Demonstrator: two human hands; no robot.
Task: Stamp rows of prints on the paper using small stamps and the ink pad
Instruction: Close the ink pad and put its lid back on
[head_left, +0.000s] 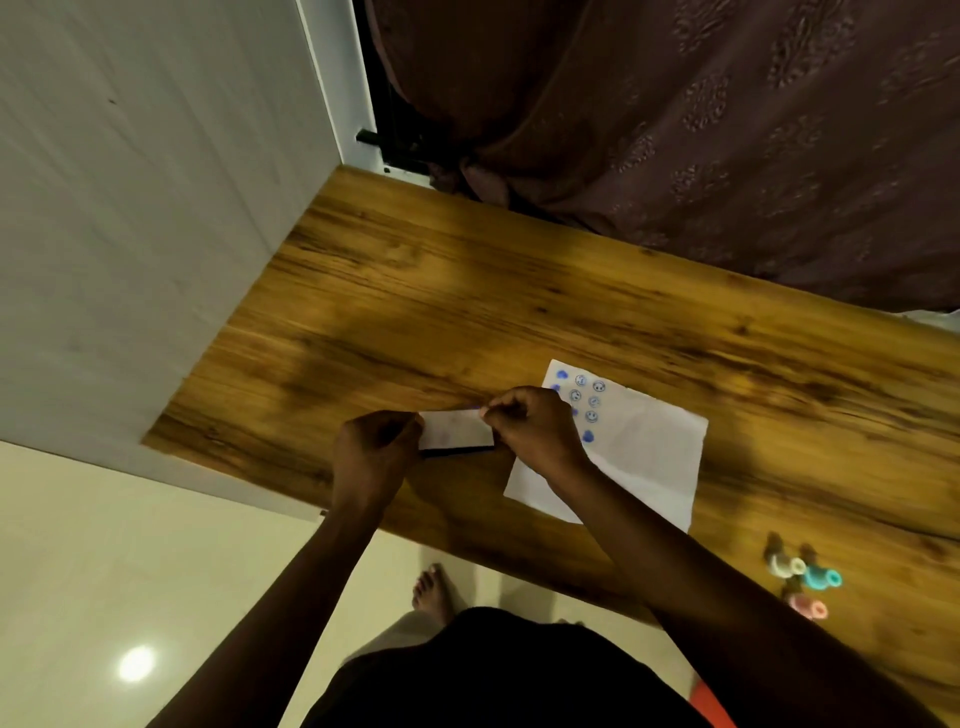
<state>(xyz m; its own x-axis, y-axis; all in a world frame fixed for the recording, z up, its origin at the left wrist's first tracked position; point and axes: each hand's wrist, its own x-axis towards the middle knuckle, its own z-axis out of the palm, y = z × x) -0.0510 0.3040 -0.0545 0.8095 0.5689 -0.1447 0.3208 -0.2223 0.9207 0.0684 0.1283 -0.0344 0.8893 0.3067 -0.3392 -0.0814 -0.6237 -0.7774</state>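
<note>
A small rectangular ink pad with a pale top and dark base lies on the wooden table. My left hand grips its left end. My right hand pinches its upper right edge with fingertips. Just right of it lies the white paper, bearing rows of blue prints near its top left corner; my right hand covers some of them. Several small stamps, white, teal and pink, lie in a loose group near the table's front right edge.
A white wall panel borders the table on the left. A dark patterned curtain hangs behind the far edge. Pale floor tiles and a bare foot show below the front edge.
</note>
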